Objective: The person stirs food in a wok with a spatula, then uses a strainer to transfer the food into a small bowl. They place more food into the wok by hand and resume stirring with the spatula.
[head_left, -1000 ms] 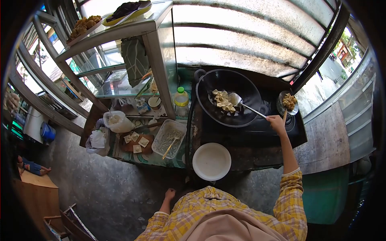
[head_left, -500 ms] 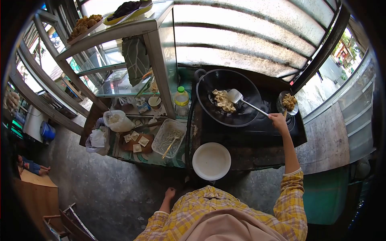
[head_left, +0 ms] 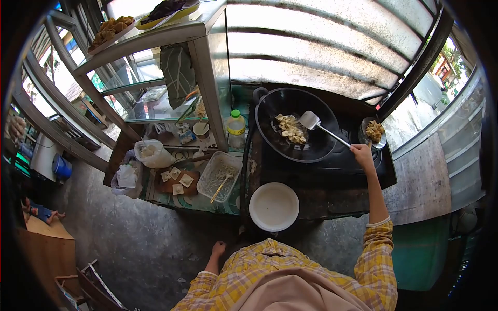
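Note:
My right hand [head_left: 362,154] grips the handle end of a metal spatula [head_left: 310,120]. The spatula's blade is inside the black wok [head_left: 324,150], just right of a cluster of pale folded dumplings [head_left: 291,129] in oil. My left hand [head_left: 219,248] hangs low beside my body, over the floor, its fingers curled; whether anything is in them is too small to make out. A white bowl [head_left: 274,207] sits in front of the stove. Right of the wok, browned fried pieces [head_left: 374,130] lie in a metal strainer.
On the left counter are filled wrappers on a brown board [head_left: 162,185], a plastic tub [head_left: 207,193] with a spoon, plastic bags [head_left: 154,155] and a green-capped bottle [head_left: 236,124]. A glass cabinet [head_left: 199,78] rises behind. Another person's legs [head_left: 49,214] show at far left.
The spatula blade has shifted slightly right and up, away from the dumplings, and my right hand has moved a little right with it. My left hand has stayed in place.

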A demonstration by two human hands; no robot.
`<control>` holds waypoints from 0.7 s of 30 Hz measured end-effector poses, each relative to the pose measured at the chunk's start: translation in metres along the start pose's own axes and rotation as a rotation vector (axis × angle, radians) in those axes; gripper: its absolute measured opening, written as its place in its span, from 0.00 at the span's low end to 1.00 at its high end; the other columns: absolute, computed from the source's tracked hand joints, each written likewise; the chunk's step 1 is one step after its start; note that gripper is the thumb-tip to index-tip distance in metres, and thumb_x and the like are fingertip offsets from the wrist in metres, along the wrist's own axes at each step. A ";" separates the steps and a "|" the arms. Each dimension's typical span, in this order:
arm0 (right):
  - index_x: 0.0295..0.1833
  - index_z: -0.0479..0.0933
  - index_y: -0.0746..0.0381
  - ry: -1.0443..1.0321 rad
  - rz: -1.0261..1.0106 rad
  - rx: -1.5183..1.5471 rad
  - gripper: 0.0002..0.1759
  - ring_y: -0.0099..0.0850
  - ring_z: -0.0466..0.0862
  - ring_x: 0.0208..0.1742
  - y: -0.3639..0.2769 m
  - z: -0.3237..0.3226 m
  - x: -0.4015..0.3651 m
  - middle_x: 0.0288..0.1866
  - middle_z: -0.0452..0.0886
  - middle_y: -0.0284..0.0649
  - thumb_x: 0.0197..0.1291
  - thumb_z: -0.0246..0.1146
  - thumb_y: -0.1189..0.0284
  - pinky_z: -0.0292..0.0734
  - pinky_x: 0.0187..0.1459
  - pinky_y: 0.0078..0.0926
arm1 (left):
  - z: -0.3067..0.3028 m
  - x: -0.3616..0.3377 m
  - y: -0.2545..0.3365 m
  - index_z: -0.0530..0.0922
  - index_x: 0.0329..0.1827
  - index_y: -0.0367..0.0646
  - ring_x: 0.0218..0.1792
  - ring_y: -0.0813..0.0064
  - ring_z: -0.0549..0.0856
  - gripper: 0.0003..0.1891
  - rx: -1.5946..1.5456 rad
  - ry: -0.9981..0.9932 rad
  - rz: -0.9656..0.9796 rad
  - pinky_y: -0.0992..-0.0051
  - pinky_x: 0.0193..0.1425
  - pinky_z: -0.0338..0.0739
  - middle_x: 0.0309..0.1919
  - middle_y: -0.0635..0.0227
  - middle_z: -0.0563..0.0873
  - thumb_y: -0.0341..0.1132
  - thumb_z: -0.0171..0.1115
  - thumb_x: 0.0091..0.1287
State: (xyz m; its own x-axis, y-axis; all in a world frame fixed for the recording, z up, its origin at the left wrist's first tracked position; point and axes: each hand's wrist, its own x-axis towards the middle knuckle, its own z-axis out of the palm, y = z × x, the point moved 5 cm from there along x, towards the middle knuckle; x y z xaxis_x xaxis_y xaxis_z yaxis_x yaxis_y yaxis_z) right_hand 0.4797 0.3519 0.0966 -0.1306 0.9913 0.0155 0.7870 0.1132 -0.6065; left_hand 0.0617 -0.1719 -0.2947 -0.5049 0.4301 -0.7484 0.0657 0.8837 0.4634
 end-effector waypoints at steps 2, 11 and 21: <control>0.40 0.82 0.63 0.085 -0.131 -0.157 0.15 0.19 0.74 0.20 0.002 0.004 0.000 0.19 0.77 0.34 0.55 0.61 0.63 0.67 0.25 0.21 | 0.003 0.008 -0.006 0.79 0.46 0.41 0.46 0.57 0.83 0.19 0.005 -0.010 0.022 0.66 0.51 0.75 0.42 0.50 0.83 0.43 0.58 0.56; 0.40 0.82 0.61 0.025 -0.004 -0.165 0.15 0.35 0.83 0.32 -0.018 -0.006 -0.007 0.27 0.83 0.44 0.54 0.60 0.63 0.73 0.37 0.29 | 0.004 0.013 -0.012 0.79 0.47 0.41 0.52 0.55 0.80 0.21 0.015 -0.032 0.005 0.66 0.56 0.72 0.45 0.49 0.82 0.44 0.58 0.55; 0.40 0.83 0.61 -0.119 0.108 -0.161 0.14 0.29 0.81 0.27 -0.006 -0.023 -0.011 0.22 0.81 0.42 0.53 0.61 0.65 0.71 0.31 0.27 | 0.002 0.003 -0.006 0.78 0.48 0.40 0.54 0.55 0.78 0.21 -0.011 -0.033 -0.031 0.66 0.57 0.72 0.47 0.49 0.81 0.44 0.58 0.55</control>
State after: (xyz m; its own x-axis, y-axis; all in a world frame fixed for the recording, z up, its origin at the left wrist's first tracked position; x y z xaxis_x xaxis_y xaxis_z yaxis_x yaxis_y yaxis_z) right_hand 0.4909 0.3416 0.1185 -0.1027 0.9845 -0.1424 0.8853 0.0252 -0.4643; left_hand 0.0612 -0.1758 -0.3012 -0.4780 0.4086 -0.7775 0.0408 0.8946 0.4450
